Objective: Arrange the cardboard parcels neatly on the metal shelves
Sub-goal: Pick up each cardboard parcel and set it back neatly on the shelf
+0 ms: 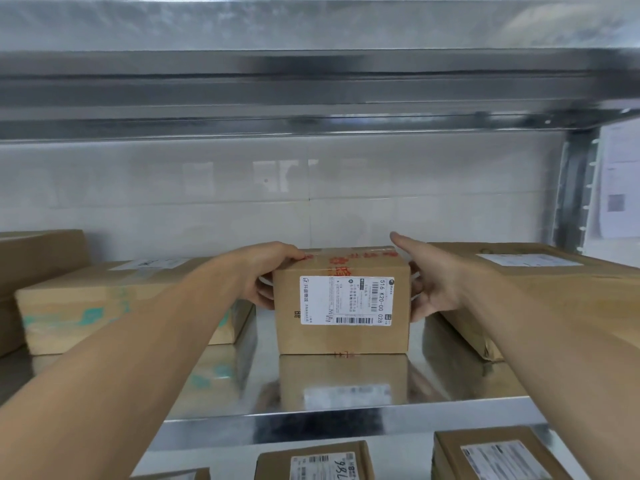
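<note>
Small brown cardboard parcel (343,336), white shipping label on its front face and red print on its taped top, is seen standing upright on the shiny metal shelf (346,420), about mid-width and set back from the front lip.

Left hand (268,271): thumb is laid over the top left edge, fingers are curled against the left face; the parcel is gripped.

Right hand (434,284): fingers are placed against the right face, their tips hidden; curled or straight cannot be told. Thumb is held straight above the top right corner.

To the left, close by but apart, a long flat cardboard box with teal print (104,303) is noted, with a taller plain brown box (38,258) behind it.

To the right, a wide flat brown box with a white label (554,292) is noted just beside the right hand.

On the level below, two labelled brown parcels (313,462) (495,455) are partly seen. White tiled wall (242,188) is seen behind.
</note>
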